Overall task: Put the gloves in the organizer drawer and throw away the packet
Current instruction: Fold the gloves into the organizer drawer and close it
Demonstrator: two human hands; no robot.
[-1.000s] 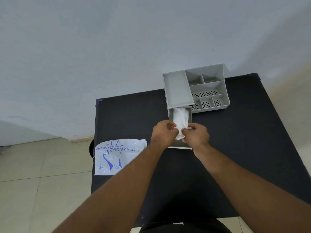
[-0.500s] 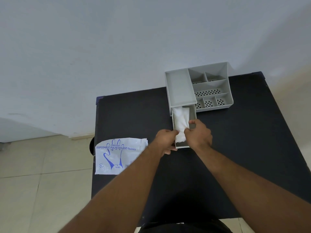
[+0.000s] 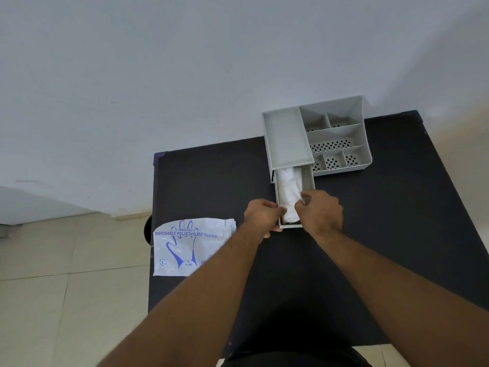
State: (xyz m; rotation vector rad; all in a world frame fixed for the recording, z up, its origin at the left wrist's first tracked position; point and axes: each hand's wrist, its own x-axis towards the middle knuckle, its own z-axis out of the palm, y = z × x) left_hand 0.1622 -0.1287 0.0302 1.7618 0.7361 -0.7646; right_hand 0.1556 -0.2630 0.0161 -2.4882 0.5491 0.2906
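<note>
A grey organizer (image 3: 288,139) stands at the far edge of the black table (image 3: 397,221). Its drawer (image 3: 309,178) is pulled out toward me, and a white bundle of gloves (image 3: 289,192) lies inside it. My left hand (image 3: 262,215) grips the drawer's near left corner. My right hand (image 3: 318,211) rests over the drawer's near right side, fingertips pinching the gloves. The white packet (image 3: 189,246), printed with a blue glove outline, lies flat at the table's left edge, partly overhanging it.
The organizer's right half holds several open compartments (image 3: 332,145) with perforated floors. A pale wall (image 3: 185,75) rises right behind the table. Beige floor tiles (image 3: 66,274) lie to the left, and a dark round object (image 3: 147,230) peeks out under the table's left edge.
The drawer has slid partway back into the organizer. My left hand shifted from the gloves to the drawer's left corner; my right hand stays on the gloves.
</note>
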